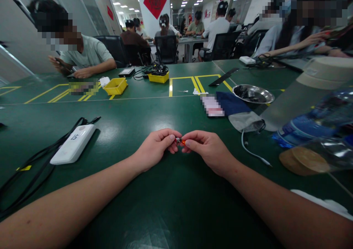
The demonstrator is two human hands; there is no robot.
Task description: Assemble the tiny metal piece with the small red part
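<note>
Between my two hands, just above the green tabletop (132,113), is a small red, orange and silver piece (179,141), too small to tell its kind. My left hand (156,146) pinches its left end between thumb and forefinger. The orange end on the right is pinched by my right hand (208,148). Fingertips hide part of the piece on both sides. Both forearms reach in from the lower corners.
At left lies a white power bank (74,144) with black cables (41,157). To the right are a metal bowl (253,93), a pouch (234,109), a white cable (252,151), a large bottle (298,94) and a blue-labelled plastic bottle (303,125). Yellow bins (116,86) and co-workers sit beyond.
</note>
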